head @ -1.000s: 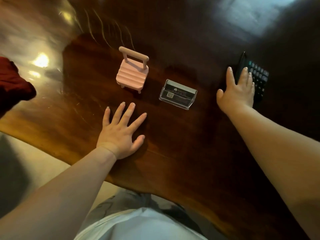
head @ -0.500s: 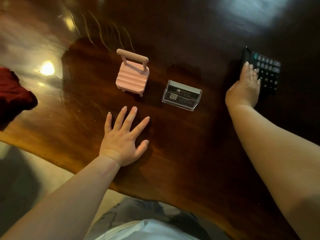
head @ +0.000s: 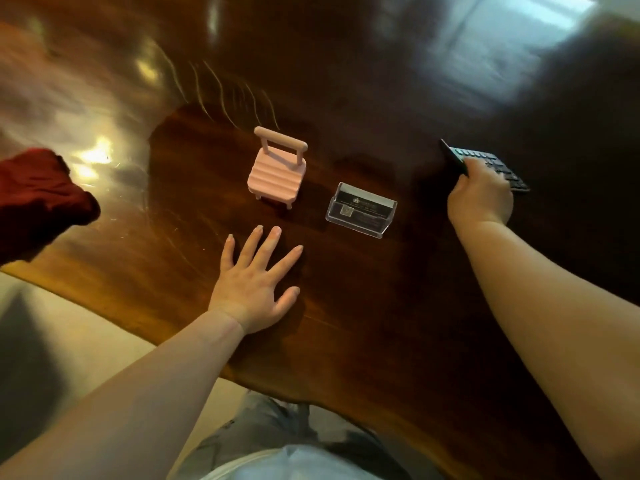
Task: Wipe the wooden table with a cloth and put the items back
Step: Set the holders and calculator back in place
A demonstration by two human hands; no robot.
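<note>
Right hand [head: 480, 199], right of the card holder [head: 360, 211], curls round the calculator [head: 482, 156] and tips it off the counter [head: 381, 306], probably to reseat it, while left hand [head: 254, 285] lies flat, splayed, empty, near-left of the holder as a brace; red cloth [head: 38, 199] sits far left.

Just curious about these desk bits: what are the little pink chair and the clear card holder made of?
Small pink ribbed chair-shaped stand: likely matte plastic or painted wood; even colour, no shine. Clear rectangular card holder: seemingly glossy acrylic; see-through, bright edges.
</note>
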